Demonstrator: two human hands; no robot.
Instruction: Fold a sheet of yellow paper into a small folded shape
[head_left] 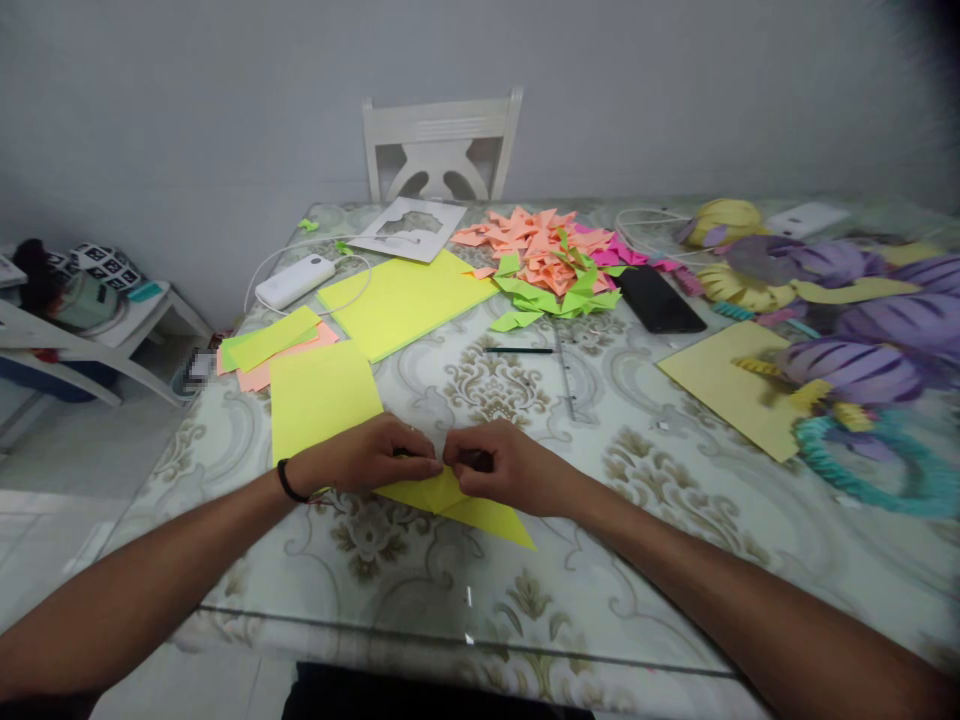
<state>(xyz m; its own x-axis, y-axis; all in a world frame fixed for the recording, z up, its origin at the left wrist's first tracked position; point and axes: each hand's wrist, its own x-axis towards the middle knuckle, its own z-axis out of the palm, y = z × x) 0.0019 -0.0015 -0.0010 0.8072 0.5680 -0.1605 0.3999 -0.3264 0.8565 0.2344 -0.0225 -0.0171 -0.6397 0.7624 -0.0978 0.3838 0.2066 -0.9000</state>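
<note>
A folded yellow paper piece lies on the glass-topped table right in front of me. My left hand and my right hand meet over its upper edge, fingers curled and pinching the paper where the fingertips touch. A black band circles my left wrist. A loose yellow sheet lies just behind my left hand.
Further back lie a big yellow sheet, orange and green paper strips, a heap of folded orange, green and pink pieces, a pencil, a clear ruler, a black phone and a white power bank. Purple and yellow paper crafts crowd the right side. A white chair stands behind the table.
</note>
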